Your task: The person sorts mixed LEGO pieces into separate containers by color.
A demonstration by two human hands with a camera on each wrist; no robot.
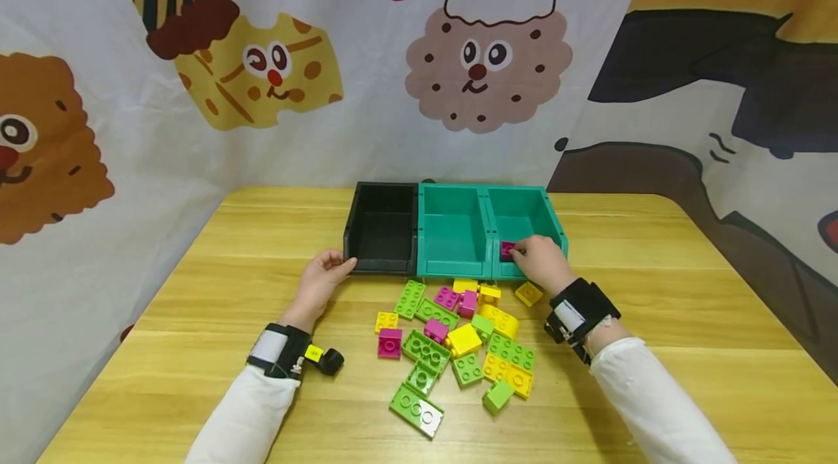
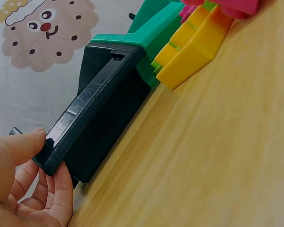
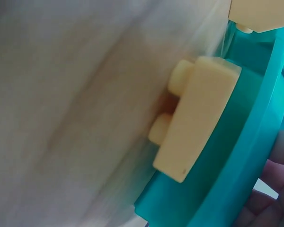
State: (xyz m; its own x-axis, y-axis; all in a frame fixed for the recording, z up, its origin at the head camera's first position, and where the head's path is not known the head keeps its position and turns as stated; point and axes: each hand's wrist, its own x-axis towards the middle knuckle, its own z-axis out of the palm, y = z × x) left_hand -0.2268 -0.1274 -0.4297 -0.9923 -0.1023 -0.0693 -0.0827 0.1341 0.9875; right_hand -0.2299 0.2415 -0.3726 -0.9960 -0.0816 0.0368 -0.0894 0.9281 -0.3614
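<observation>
My left hand [image 1: 321, 281] pinches the front left corner of a black bin [image 1: 383, 265]; in the left wrist view the thumb lies on the rim and the fingers [image 2: 61, 194] curl beneath it. Over the front of the right teal bin [image 1: 556, 220], my right hand [image 1: 545, 262] pinches a magenta building block [image 1: 507, 252]. The right wrist view shows part of that hand [image 3: 274, 198] behind the teal bin's front wall, with the block hidden. A yellow block [image 3: 196, 120] lies on the table just outside this wall.
A middle teal bin [image 1: 455, 269] joins the black one and the right one in a row. Several green, yellow and magenta blocks lie spread in front, including a long green one [image 1: 417, 409] nearest me and a yellow one [image 1: 465, 340]. A printed cloth [image 1: 366, 137] hangs behind the table.
</observation>
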